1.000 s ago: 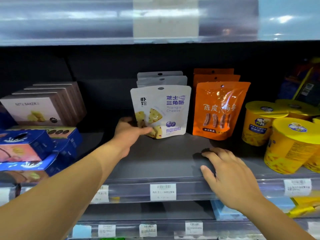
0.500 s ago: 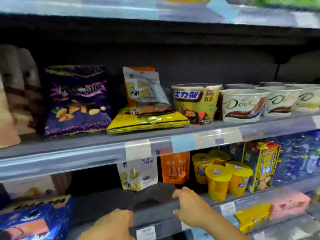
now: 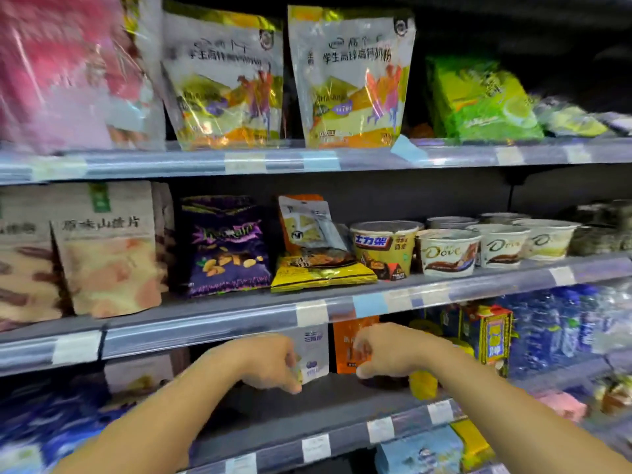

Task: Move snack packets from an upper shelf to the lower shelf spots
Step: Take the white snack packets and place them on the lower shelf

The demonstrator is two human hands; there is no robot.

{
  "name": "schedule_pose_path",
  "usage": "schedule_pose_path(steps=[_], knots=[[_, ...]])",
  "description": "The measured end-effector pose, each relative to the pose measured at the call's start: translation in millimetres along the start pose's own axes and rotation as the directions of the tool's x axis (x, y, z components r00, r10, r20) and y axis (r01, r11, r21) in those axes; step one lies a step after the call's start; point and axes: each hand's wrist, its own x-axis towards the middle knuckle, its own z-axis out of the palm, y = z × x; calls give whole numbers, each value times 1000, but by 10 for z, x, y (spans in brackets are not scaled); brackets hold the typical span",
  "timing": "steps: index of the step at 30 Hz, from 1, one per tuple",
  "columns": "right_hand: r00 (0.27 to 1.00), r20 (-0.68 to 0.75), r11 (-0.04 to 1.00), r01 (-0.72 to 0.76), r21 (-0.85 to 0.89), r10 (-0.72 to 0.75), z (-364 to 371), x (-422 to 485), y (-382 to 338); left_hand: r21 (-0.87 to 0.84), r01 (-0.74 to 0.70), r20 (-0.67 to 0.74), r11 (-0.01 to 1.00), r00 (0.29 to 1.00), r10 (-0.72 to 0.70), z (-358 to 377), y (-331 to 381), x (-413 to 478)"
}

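Observation:
On the middle shelf (image 3: 212, 325) a white pouch (image 3: 307, 224) leans on an orange one, above flat yellow packets (image 3: 321, 273). On the lower shelf (image 3: 307, 417) stand a white cheese pouch (image 3: 315, 357) and an orange pouch (image 3: 343, 343). My left hand (image 3: 266, 364) hovers just left of the white pouch, fingers loosely curled, nothing seen in it. In front of the orange pouch my right hand (image 3: 386, 354) is raised, also loosely curled and holding nothing. Both hands are blurred.
Purple nut bag (image 3: 225, 244) and beige pouches (image 3: 106, 254) sit left on the middle shelf, Dove cups (image 3: 448, 253) to the right. Large milk-powder bags (image 3: 352, 80) fill the top shelf. Yellow cups (image 3: 422, 384) and a colourful carton (image 3: 490, 333) stand right of my hands.
My view has tilted up from the lower shelf to the shelves above. Both hands have lifted off the lower shelf board and now hang in front of the two pouches.

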Motion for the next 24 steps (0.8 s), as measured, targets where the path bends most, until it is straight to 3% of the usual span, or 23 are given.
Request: schedule_pose_path(steps=[10, 18, 24], knots=[[986, -158, 999, 45, -30, -49, -736, -293, -219, -16, -22, -180, 1000, 984, 19, -771, 21, -322], [980, -184, 996, 85, 26, -79, -980, 26, -81, -104, -63, -276, 993, 961, 32, -1243, 62, 228], [956, -251, 984, 172, 52, -154, -1085, 395, 97, -169, -6, -524, 986, 848, -84, -1643, 146, 1136]])
